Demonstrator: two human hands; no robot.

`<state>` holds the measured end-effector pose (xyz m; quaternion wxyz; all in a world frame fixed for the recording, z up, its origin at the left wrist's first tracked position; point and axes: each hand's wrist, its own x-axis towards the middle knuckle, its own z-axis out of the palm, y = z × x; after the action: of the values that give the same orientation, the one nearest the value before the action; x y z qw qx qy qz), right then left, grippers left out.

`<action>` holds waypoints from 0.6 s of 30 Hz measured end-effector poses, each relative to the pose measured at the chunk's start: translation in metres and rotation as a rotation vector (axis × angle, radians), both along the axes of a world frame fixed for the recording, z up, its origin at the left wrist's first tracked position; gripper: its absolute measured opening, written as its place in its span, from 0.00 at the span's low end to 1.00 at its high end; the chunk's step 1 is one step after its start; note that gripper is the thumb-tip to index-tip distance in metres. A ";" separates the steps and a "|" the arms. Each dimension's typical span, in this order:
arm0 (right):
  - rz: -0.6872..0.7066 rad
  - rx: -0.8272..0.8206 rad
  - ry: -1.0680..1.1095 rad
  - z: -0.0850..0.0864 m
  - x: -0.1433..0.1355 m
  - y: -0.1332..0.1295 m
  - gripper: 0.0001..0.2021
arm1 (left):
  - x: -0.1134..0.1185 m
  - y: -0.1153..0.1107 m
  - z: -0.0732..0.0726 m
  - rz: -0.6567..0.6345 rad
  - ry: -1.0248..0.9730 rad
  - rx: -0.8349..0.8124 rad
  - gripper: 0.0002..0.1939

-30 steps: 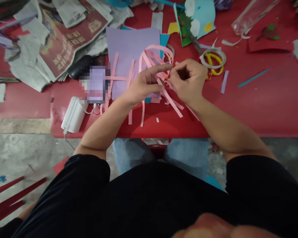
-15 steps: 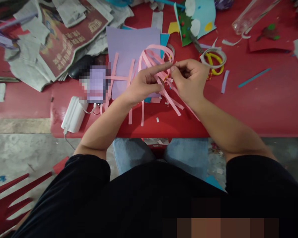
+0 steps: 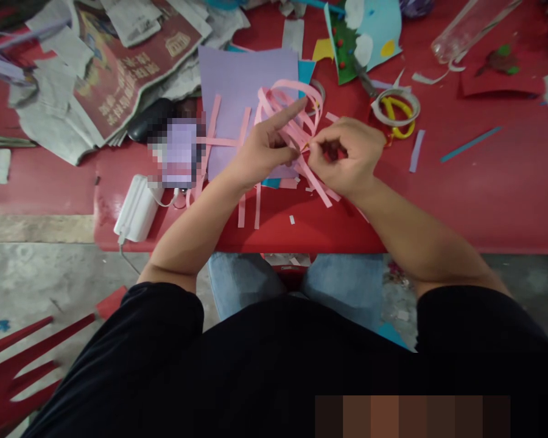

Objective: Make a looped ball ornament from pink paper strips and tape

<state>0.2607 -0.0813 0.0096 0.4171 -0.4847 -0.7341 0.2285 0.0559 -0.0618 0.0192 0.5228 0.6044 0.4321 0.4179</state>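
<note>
A looped bundle of pink paper strips (image 3: 296, 125) lies in my left hand (image 3: 267, 143), above a lilac paper sheet (image 3: 237, 70). The index finger of that hand points out straight, while thumb and other fingers close round the strips. My right hand (image 3: 347, 152) pinches thumb and forefinger together at the bundle's right side. A small yellow bit shows by those fingertips, too small to name. Loose ends of the strips hang down between my hands. More pink strips (image 3: 215, 115) lie to the left on the lilac sheet.
Yellow-handled scissors (image 3: 399, 115) and a tape roll (image 3: 415, 109) lie right of my hands. To the left are a phone (image 3: 180, 152), a white power bank (image 3: 137, 210), a black mouse-like object (image 3: 150, 120) and newspaper (image 3: 119, 79). A decorated blue card (image 3: 379, 30) is behind.
My right hand's fingertips have come down from beside the left index fingertip to the bundle's side. My left hand keeps the strips, with its index finger now raised away from the right hand.
</note>
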 end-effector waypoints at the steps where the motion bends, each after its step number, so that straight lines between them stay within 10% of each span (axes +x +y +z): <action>1: 0.029 -0.003 -0.002 0.000 0.000 -0.003 0.13 | -0.002 0.001 0.001 -0.006 0.016 -0.001 0.37; 18: 0.238 -0.144 -0.068 0.005 0.007 0.012 0.15 | -0.004 -0.009 0.001 0.025 0.179 0.105 0.32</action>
<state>0.2676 -0.0694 0.0147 0.3262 -0.4303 -0.7818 0.3119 0.0521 -0.0706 0.0205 0.4446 0.6604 0.4621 0.3907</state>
